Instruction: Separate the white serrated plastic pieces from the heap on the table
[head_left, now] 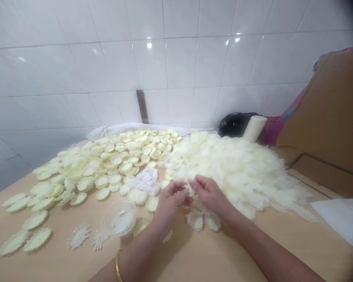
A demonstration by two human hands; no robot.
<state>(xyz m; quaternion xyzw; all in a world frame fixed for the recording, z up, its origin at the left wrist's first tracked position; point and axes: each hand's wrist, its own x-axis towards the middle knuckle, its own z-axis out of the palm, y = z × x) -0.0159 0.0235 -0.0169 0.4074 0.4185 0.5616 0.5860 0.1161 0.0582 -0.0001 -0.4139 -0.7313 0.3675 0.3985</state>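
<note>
Head view: the left hand (pixel 170 200) and right hand (pixel 211 194) both pinch one small flower (pixel 190 190) at the near edge of the fluffy pile (pixel 241 168). Tugging hard could tear it. The left wrist might tip the nearby cup (pixel 121 219).

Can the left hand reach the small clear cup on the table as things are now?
Probably yes: the clear cup stands just beside the left hand, with nothing between them, though it is pinching a small white piece.

On the table (pixel 194 258), discs (pixel 111 164) lie left of a heap (pixel 241 168) (a cup (pixel 120 219) before them), seemingly touching.
</note>
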